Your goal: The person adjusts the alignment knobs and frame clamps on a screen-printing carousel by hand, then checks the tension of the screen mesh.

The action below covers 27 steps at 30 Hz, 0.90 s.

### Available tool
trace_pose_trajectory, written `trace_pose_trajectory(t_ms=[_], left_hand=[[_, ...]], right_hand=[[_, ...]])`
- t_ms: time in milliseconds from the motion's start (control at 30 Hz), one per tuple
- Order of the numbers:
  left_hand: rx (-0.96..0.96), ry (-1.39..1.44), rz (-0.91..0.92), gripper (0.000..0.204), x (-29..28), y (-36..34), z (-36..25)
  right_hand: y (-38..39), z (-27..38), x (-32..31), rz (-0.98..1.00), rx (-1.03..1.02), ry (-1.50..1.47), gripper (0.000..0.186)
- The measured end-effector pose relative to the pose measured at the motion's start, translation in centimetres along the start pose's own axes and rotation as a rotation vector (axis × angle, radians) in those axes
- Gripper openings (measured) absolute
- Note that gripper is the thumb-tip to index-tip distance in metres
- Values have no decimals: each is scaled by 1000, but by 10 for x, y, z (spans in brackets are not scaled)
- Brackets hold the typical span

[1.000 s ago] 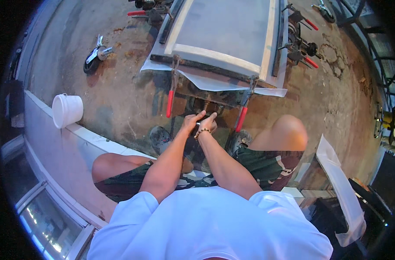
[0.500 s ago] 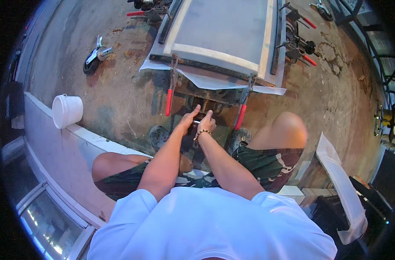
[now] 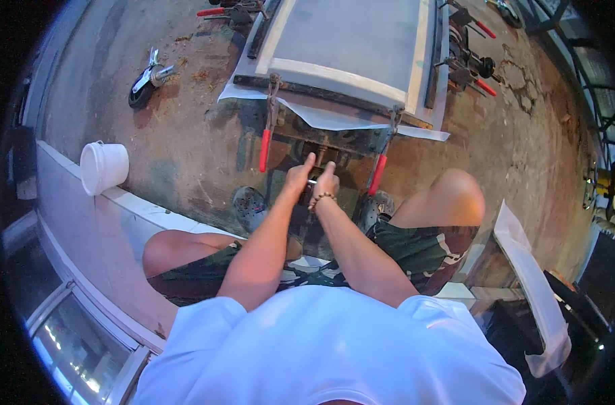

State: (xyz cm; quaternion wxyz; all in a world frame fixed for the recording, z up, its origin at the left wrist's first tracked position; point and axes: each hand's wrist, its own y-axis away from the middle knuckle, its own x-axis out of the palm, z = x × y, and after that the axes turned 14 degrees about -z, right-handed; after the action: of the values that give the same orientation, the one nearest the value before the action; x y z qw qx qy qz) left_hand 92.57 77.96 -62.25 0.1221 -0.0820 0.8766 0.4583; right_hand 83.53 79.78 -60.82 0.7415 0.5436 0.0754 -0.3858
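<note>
My left hand [image 3: 296,178] and my right hand [image 3: 325,182] are close together between my knees, thumbs up and fingers curled round a short shiny metal bar [image 3: 312,181]. Most of the bar is hidden by the palms. Just beyond them, a threaded screw [image 3: 322,154] runs into the dark metal base under a frame. That frame, a pale wooden one [image 3: 334,80] with a grey translucent sheet [image 3: 351,40] across it, lies flat. Two red-handled clamps, one on the left [image 3: 264,150] and one on the right [image 3: 377,174], hang from its near edge on either side of my hands.
More red-handled clamps [image 3: 485,87] line the frame's sides. A loose caster wheel [image 3: 142,93] lies on the concrete floor at left. Nearer, a white bucket [image 3: 105,167] stands by a low white ledge [image 3: 145,217]. At right is a long white strip [image 3: 523,270].
Both hands have moved slightly away from me, toward the screw, and the right wrist has turned a little. The whole view has shifted slightly; the frame and clamps look otherwise the same.
</note>
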Motion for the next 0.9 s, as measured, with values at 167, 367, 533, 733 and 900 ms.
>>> trace_pose_trajectory(t_ms=[167, 367, 533, 733, 900], left_hand=[[79, -117, -127, 87, 7, 31, -26], [343, -613, -432, 79, 39, 72, -41], [435, -566, -332, 81, 20, 38, -23], [-261, 216, 134, 92, 3, 4, -9], [-105, -71, -301, 68, 15, 19, -3]], right_hand=[[21, 17, -4, -242, 71, -37, 73], [-69, -22, 4, 149, 231, -483, 70], [-16, 10, -11, 7, 157, -241, 70], [7, 7, -5, -260, -98, 62, 69], [14, 12, -6, -187, -89, 55, 66]])
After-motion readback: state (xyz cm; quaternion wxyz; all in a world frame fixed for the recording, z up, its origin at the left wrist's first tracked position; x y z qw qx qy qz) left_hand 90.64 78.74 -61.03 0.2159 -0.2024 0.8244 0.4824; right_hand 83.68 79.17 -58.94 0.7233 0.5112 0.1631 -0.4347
